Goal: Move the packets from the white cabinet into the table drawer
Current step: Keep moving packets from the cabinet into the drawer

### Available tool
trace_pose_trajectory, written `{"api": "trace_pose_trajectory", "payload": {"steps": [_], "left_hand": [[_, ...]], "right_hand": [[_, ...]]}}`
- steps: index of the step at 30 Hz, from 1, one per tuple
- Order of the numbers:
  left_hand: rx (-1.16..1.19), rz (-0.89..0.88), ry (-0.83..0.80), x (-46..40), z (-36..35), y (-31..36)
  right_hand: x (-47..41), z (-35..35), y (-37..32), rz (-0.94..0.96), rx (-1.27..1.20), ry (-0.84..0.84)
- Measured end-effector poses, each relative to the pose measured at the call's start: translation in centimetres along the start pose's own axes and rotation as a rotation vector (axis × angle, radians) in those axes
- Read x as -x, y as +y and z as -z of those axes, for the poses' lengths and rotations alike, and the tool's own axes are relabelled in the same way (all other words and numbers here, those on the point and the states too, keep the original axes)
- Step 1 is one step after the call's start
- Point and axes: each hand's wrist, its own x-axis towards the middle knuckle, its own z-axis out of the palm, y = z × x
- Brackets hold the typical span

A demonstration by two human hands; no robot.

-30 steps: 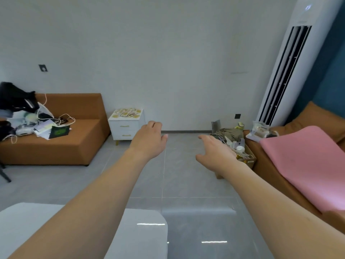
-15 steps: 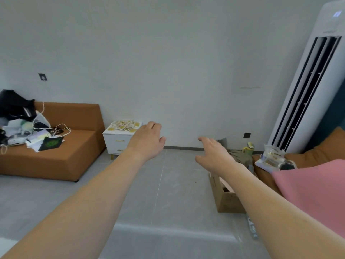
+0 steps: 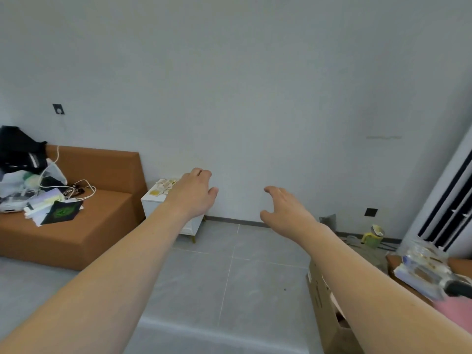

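Both hands reach forward with nothing in them — left hand (image 3: pixel 195 194) with fingers loosely bent, right hand (image 3: pixel 286 210) with fingers spread wide. The packets (image 3: pixel 163 187) lie atop the white cabinet (image 3: pixel 153 204), just beyond the left fingers — partly hidden by that hand.

White cabinet (image 3: pixel 150 203) at 9 o'clock of frame ctr, gold legs; packets (image 3: pixel 163 187) on top cream w/ yellow patches. Sofa (image 3: pixel 84 226) at 8 o'clock tan-brown, black pouch (image 3: pixel 62 212) w/ green print on seat. Floor (image 3: pixel 229 277) grey tile, wall (image 3: pixel 229 85) pale grey; cup (image 3: pixel 371 237) at 3 o'clock green w/ yellow handle.
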Motion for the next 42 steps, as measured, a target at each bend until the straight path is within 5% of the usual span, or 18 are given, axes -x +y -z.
{"api": "trace_pose_trajectory", "payload": {"steps": [12,28,42], "left_hand": [[-0.060,0.045,-0.017,-21.5,-4.7,-6.6],[-0.018,0.157,-0.029,-44.8,-4.7,-33.0],[-0.008,0.140,-0.216,-67.9,-12.5,-46.9]], "right_hand": [[-24.8,-1.3,2.5,0.027,-0.041,0.016],[-56.8,-12.3,-11.0,0.085,-0.112,-0.056],[-83.4,-20.9,-13.5,0.017,-0.196,-0.134]]}}
